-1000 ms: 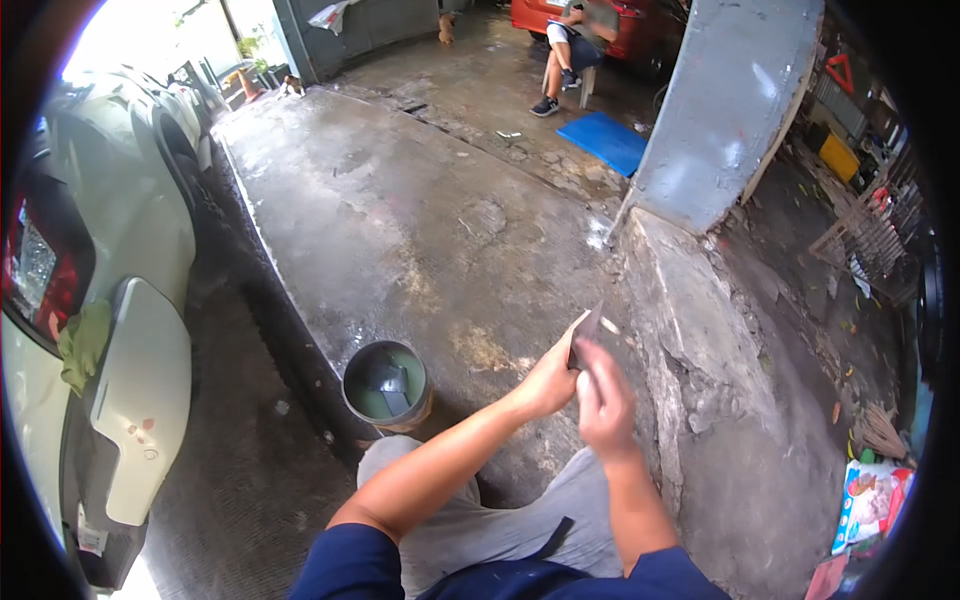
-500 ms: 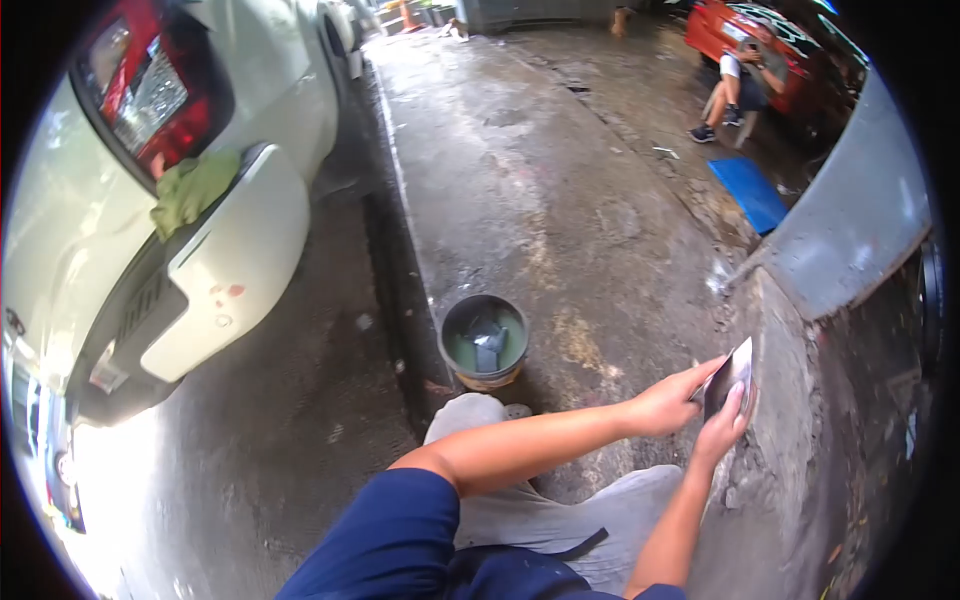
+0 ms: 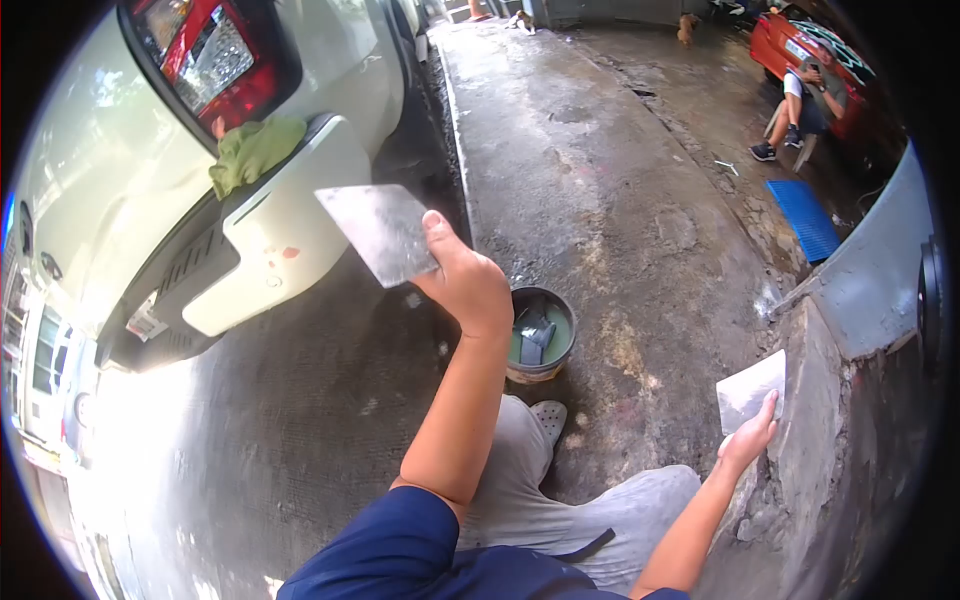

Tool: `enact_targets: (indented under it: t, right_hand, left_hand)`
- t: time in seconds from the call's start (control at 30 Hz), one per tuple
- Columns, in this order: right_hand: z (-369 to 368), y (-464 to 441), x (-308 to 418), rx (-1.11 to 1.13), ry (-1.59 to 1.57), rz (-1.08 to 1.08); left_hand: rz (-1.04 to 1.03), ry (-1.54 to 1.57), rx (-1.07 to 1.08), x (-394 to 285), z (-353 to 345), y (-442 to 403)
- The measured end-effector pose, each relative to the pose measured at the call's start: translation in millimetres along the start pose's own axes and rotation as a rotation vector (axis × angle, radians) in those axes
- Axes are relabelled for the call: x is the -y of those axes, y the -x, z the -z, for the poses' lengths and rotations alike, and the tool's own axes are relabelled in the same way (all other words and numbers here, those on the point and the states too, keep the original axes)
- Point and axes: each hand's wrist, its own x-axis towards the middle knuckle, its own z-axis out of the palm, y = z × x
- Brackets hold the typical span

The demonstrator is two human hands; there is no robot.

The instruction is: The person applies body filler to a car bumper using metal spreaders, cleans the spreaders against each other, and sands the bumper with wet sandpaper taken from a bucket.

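My left hand [image 3: 465, 275] is raised near the rear bumper of a white car, its thumb closed on one edge of a thin, flat metal plate [image 3: 378, 230]. That plate looks like a putty spreader, four-sided and shiny with a smudged face. Low on the right, my right hand [image 3: 752, 438] grips a second flat metal plate [image 3: 752, 390], pale and similar in shape. The two plates are well apart. Scuffed reddish patches mark the corner of the white bumper [image 3: 265, 235], which lies beyond the left plate without visible contact.
A bucket [image 3: 545, 368] of greenish water with a dark piece inside stands by my foot. A green cloth [image 3: 255, 155] lies on the bumper. To the right are a concrete ledge [image 3: 790, 450], a grey panel [image 3: 880, 270], a blue mat [image 3: 803, 218] and a seated person [image 3: 805, 95].
My hands were together at the right with the plates between them. Now they are apart: the left has swung up and left with one plate, the right keeps the other. The view has shifted left.
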Motion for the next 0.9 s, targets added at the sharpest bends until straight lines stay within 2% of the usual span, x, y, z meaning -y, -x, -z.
enact_targets:
  t: [0.03, 0.07, 0.13, 0.2, 0.23, 0.3, 0.33, 0.37, 0.4, 0.43, 0.47, 0.53, 0.6, 0.63, 0.67, 0.7, 0.73, 0.87, 0.9]
  right_hand:
    - [-8, 7, -2, 0.041, -0.018, -0.028]
    - [-17, 18, 0, 0.082, -0.034, -0.056]
    - [-32, 32, 0, 0.185, -0.082, -0.061]
    - [-14, 13, -37, 0.334, 0.077, 0.130]
    - [-15, 14, -34, 0.365, 0.062, 0.193]
    - [-15, 17, -28, 0.429, 0.027, 0.318]
    - [-22, 34, -1, 0.489, 0.016, 0.487]
    - [-23, 42, 23, 0.543, 0.003, 0.659]
    - [-18, 40, 40, 0.543, 0.145, 0.749]
    - [-10, 31, 47, 0.525, 0.078, 0.505]
    - [1, 16, 50, 0.503, 0.014, 0.260]
    - [12, -1, 51, 0.349, -0.190, -0.086]
    - [13, 15, 41, 0.328, -0.377, 0.002]
    - [9, 36, 41, 0.316, -0.469, 0.044]
    - [2, 55, 35, 0.219, -0.435, 0.047]
    - [-2, 73, 29, 0.228, -0.407, 0.053]
    - [-6, 88, 23, 0.234, -0.383, 0.062]
    - [-6, 71, 5, 0.315, -0.367, 0.040]
    - [-5, 66, 12, 0.384, -0.297, -0.014]
  left_hand:
    - [-0.036, -0.037, 0.010, -1, 5, -6]
    - [0.248, -0.025, 0.186, -7, 9, 2]
    - [0.473, -0.012, 0.462, 5, 4, 45]
    - [0.795, 0.142, 0.677, 15, -3, 88]
    - [1.229, 0.315, 0.716, -2, -10, 94]
    - [1.420, 0.365, 0.906, -16, -10, 100]
    - [1.425, 0.435, 0.967, -8, -10, 110]
    - [1.407, 0.330, 1.105, -11, -10, 106]
    - [1.383, 0.220, 1.242, -16, -10, 100]
    - [1.354, 0.106, 1.374, -20, -10, 98]
    - [1.352, 0.390, 1.406, -10, -10, 111]
    - [1.275, 0.348, 1.403, -2, -11, 124]
    - [1.141, 0.274, 1.353, 3, -18, 137]
    - [0.960, 0.150, 1.227, 9, -19, 155]
    - [0.785, 0.029, 1.094, 13, -18, 178]
    - [0.609, -0.086, 0.959, 18, -15, 197]
    - [0.506, 0.007, 0.996, 21, -12, 206]
    - [0.576, 0.103, 1.553, 24, -4, 205]
    - [0.673, 0.134, 1.647, 12, -5, 193]
